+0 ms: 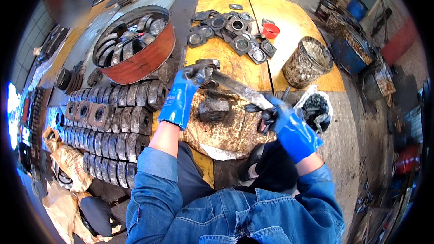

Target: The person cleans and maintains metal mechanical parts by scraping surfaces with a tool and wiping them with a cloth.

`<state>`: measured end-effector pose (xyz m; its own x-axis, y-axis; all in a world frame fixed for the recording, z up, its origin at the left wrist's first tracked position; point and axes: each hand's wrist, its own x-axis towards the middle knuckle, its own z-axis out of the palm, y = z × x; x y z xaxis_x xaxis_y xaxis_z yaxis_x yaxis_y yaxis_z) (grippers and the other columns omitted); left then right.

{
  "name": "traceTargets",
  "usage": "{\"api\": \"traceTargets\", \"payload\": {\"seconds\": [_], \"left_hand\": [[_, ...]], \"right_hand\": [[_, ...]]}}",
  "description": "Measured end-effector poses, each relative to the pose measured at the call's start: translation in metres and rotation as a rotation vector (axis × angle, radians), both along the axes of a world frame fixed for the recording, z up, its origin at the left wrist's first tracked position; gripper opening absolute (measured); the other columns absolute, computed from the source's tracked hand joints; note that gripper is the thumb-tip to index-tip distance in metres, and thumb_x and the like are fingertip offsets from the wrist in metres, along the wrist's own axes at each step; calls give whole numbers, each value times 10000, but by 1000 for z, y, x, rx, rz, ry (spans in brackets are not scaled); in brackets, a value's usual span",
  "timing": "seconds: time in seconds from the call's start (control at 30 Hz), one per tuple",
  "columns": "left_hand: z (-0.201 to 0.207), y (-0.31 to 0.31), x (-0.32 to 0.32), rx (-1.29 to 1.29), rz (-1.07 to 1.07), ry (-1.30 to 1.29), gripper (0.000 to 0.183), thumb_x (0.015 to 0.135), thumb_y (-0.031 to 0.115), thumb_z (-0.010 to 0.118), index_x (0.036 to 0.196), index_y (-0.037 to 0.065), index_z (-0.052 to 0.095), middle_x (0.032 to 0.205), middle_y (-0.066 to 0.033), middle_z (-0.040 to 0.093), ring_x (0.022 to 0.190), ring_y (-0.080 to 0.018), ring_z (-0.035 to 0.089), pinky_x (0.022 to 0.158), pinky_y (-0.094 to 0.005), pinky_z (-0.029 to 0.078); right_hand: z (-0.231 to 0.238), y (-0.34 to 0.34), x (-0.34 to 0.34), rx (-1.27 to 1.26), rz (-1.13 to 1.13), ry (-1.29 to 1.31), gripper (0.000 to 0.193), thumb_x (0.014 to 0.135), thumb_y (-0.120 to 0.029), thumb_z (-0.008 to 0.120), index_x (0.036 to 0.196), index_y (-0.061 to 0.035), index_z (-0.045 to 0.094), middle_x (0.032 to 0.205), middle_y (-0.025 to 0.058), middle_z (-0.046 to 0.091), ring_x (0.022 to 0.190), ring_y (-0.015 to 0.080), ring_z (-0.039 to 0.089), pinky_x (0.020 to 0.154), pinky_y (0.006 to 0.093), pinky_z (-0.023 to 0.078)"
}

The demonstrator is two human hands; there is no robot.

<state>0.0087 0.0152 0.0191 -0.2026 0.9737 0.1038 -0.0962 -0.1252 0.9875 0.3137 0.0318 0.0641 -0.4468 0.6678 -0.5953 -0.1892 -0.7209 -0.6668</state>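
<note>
A long, flat grey bar (242,91), dark and dirty along its length, slants between my two gloved hands. My right hand (289,124) is closed round its near right end, with dark greasy lumps beside the fingers. My left hand (187,88), its glove blackened at the fingers, is closed at the far left end. A dark round metal part (209,65) is right by those fingers; whether they touch it I cannot tell. Below the bar, a dark metal block (214,109) sits on a greasy brown sheet (235,138) in front of my legs.
Rows of metal housings (113,117) stand at left, behind them a red-brown metal ring (144,65) full of curved parts. Flat round-holed pieces (239,27) and a red bowl (271,30) lie ahead. A dirty bucket (307,63) and a white bag of black grease (316,108) stand right.
</note>
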Motion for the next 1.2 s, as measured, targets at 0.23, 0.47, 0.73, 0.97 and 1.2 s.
{"api": "traceTargets", "payload": {"seconds": [0.23, 0.47, 0.73, 0.97, 1.2], "left_hand": [[22, 1, 25, 322, 297, 1016, 243, 785, 133, 643, 1023, 173, 680, 1020, -124, 655, 937, -352, 614, 792, -416, 511], [16, -12, 31, 352, 256, 1167, 187, 767, 203, 650, 941, 141, 679, 958, -111, 662, 856, -335, 626, 734, -432, 512], [6, -2, 39, -88, 118, 833, 185, 794, 225, 641, 894, 78, 694, 829, -198, 645, 737, -354, 632, 653, -389, 503], [5, -13, 12, -133, 180, 913, 263, 806, 274, 644, 935, 49, 684, 836, -243, 620, 799, -413, 606, 679, -414, 493], [5, -12, 15, -293, 191, 1128, 257, 790, 275, 654, 955, 81, 689, 884, -201, 651, 831, -394, 610, 712, -417, 499]], "right_hand": [[-33, 12, -29, -441, -214, 253, 282, 857, -414, 595, 860, -133, 579, 514, 0, 441, 413, 101, 383, 379, 280, 323], [-6, 29, 11, -352, -360, 404, 239, 857, -332, 596, 921, -113, 525, 543, 19, 476, 399, 111, 405, 416, 269, 359], [43, 256, 141, 125, -968, 214, 266, 928, -367, 506, 795, -140, 536, 593, 34, 564, 445, 185, 502, 401, 307, 403], [-29, 214, 151, -107, -928, 26, 252, 898, -349, 559, 936, -101, 571, 733, 71, 640, 474, 156, 552, 417, 258, 443], [-78, 111, 85, 163, -172, -556, 231, 929, -297, 543, 952, -74, 601, 671, 51, 578, 484, 144, 495, 400, 269, 390]]}}
